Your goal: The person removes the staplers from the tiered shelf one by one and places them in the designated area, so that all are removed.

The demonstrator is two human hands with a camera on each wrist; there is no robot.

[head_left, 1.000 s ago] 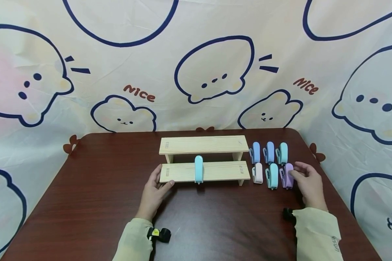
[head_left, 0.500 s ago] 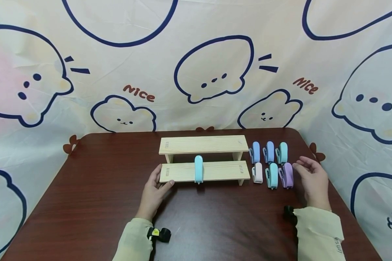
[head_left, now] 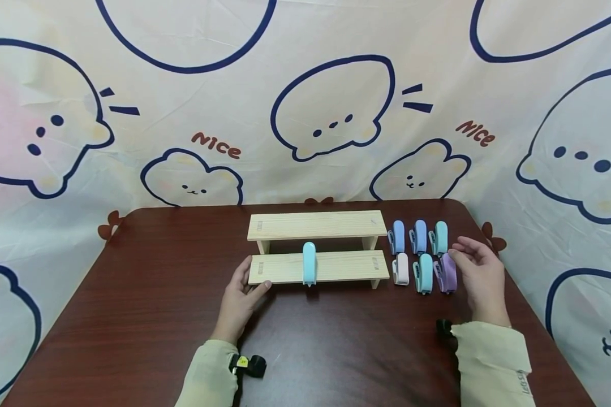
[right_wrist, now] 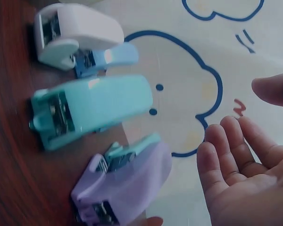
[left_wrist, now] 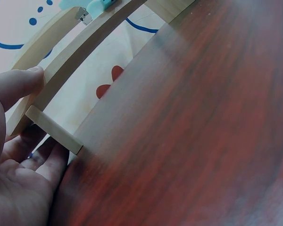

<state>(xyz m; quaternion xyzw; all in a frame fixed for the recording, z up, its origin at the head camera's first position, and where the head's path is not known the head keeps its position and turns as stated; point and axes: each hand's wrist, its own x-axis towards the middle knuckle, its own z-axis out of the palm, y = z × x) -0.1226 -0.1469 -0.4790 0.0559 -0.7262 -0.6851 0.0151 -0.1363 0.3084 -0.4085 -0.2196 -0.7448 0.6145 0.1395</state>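
Observation:
A two-tier pale wooden rack (head_left: 275,268) stands on the table, with one light blue stapler (head_left: 309,263) upright on its lower board. My left hand (head_left: 240,302) grips that board's left end, thumb on the front edge and fingers behind; the left wrist view shows the hand (left_wrist: 23,183) around the end by the short leg (left_wrist: 56,131). To the rack's right, several staplers form two rows. In the front row are a white stapler (head_left: 400,269), a teal stapler (head_left: 424,275) and a purple stapler (head_left: 446,273). My right hand (head_left: 483,282) hovers beside the purple one, fingers loosely bent and holding nothing (right_wrist: 245,174).
Behind them stand two blue staplers, one of them the left blue stapler (head_left: 397,237), and a green-teal stapler (head_left: 439,238). The dark wood table (head_left: 132,316) reaches back to a printed cloth (head_left: 254,102) hanging behind and at both sides.
My right hand drew away rightward from the purple stapler, then came back left and a little farther up, near its top. The left hand and rack have stayed put.

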